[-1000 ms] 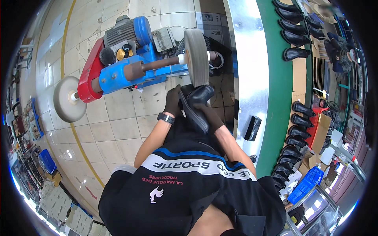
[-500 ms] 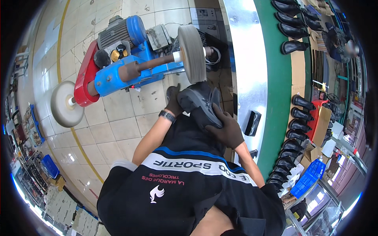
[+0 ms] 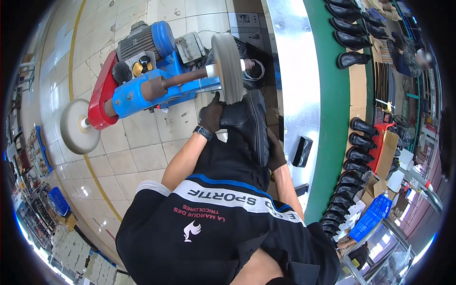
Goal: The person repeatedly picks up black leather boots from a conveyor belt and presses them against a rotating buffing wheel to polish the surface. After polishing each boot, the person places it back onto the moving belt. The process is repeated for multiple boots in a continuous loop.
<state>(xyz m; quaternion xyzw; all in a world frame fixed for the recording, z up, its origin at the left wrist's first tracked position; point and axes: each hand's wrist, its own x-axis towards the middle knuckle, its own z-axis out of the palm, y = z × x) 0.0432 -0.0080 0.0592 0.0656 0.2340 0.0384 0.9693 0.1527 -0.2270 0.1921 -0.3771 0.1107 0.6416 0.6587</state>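
A black leather boot (image 3: 239, 122) is held against the lower rim of a grey buffing wheel (image 3: 228, 69), its thick ridged sole turned to the right. My left hand (image 3: 212, 115), in a dark glove, closes round the boot's left end with the thumb pointing up. Also gloved, my right hand (image 3: 275, 152) grips the sole side low on the right; the boot hides part of its fingers.
The wheel sits on the shaft of a blue and red polishing machine (image 3: 137, 92), with a second white wheel (image 3: 80, 126) at its left end. To my right runs a metal-edged green bench (image 3: 327, 118) holding rows of black shoes (image 3: 351, 178) and a small black block (image 3: 302, 151).
The boot has been turned so its sole now faces right. My right hand has shifted from the upper to the sole side, and my left hand has risen slightly.
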